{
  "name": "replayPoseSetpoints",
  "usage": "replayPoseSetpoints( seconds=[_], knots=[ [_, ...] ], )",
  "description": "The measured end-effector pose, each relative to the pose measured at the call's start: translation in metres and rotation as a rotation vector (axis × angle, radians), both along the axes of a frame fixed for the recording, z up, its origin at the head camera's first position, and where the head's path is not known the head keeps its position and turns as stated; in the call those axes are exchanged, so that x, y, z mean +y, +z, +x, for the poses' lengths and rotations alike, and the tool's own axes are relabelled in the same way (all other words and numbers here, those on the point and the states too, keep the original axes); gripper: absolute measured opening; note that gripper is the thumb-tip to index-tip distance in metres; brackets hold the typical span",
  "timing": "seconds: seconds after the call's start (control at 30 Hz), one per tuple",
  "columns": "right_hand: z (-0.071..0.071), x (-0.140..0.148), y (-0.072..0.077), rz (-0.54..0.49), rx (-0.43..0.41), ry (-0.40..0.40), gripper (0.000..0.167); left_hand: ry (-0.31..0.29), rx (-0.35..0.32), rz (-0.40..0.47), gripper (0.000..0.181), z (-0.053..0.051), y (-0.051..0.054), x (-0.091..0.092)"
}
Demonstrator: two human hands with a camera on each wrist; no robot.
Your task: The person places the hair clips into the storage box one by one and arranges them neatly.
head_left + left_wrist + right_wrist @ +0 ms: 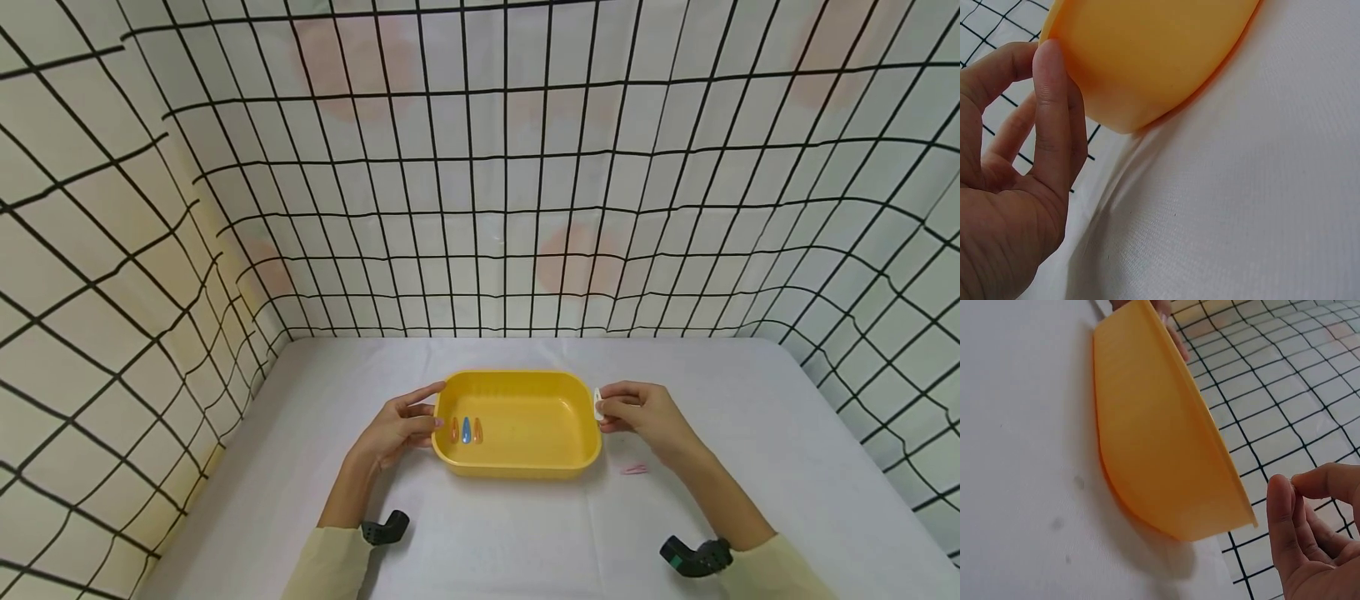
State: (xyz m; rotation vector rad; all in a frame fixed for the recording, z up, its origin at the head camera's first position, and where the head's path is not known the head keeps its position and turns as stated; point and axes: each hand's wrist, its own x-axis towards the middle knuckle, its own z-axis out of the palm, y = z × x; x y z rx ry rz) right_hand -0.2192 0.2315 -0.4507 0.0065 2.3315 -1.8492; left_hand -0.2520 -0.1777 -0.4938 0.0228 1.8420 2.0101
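Left hand (397, 429): nearly closed — thumb and index finger come together at the left end of the yellow tray (525, 472) and hold its rim.
Right hand (641, 417): also nearly closed, with the thumb and the fingertips pinching a white clip (598, 404) just beside the right rim of the tray. In the right wrist view there is a gap between these fingers and the tray; the clip itself is almost hidden there.
Tray: it sits flat on the white worktop (510, 533), between the two hands.
Clips inside: three lie in one row near the left end — an orange clip (453, 430), then a blue clip (467, 430), then a second orange clip (478, 430).
Pink clip (633, 469): it lies on the worktop outside of the tray, near its right front corner and below the right hand.
Wrists: each carries a black device, the left one (386, 527) and the right one (697, 557), next to pale yellow sleeves (330, 562).
Behind: a white wall with black grid lines (505, 183).
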Motion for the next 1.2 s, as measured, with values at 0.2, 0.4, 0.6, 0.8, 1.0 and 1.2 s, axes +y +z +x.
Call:
replayPoseSetpoints(
  seconds=[0.2, 0.4, 0.6, 0.8, 1.0, 1.2],
  knots=[
    [-0.006, -0.015, 0.0, -0.011, -0.002, 0.02, 0.036, 0.001, -0.007, -0.007, 0.07, 0.0, 0.0, 0.001],
    [-0.012, -0.032, 0.001, -0.027, -0.018, 0.038, 0.036, 0.008, -0.009, -0.016, 0.07, 0.0, -0.002, 0.002],
    [-0.018, -0.047, 0.001, -0.031, -0.012, 0.069, 0.033, 0.009, -0.01, -0.016, 0.069, -0.001, -0.003, 0.001],
    [-0.023, -0.065, 0.003, -0.052, -0.022, 0.092, 0.032, 0.004, 0.002, -0.015, 0.069, -0.001, -0.003, 0.0],
    [-0.029, -0.079, 0.0, -0.06, -0.037, 0.127, 0.033, -0.009, 0.009, 0.0, 0.069, 0.0, -0.003, 0.0],
    [-0.034, -0.095, -0.006, -0.053, -0.062, 0.122, 0.031, -0.014, 0.02, 0.015, 0.069, 0.0, -0.004, -0.001]
  ],
)
